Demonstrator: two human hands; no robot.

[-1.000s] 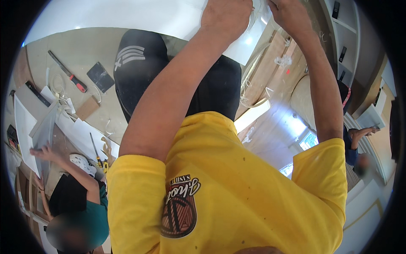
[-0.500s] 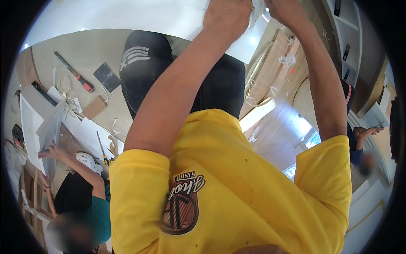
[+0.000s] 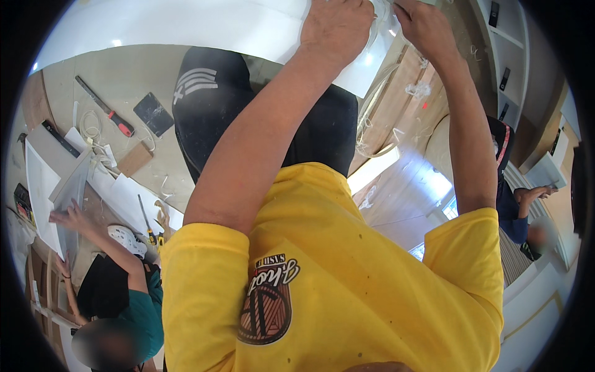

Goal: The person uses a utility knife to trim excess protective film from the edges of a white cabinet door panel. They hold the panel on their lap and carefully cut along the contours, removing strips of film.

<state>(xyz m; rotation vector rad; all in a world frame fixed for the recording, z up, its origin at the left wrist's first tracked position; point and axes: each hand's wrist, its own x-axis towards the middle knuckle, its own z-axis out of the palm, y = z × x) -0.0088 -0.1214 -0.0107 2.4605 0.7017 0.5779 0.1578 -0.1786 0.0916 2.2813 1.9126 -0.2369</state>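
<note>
We have our left hand [image 3: 334, 28] and right hand [image 3: 424, 25] raised, both gripping clear plastic film [image 3: 381, 15] half-peeled off the white panel [image 3: 186, 25]; more remains.

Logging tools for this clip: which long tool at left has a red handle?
The dark-bladed one beside the black square pad; the black bar farther left shows no red.

White panel [image 3: 186, 25] blocks above; open gap between the raised forearms.
</note>
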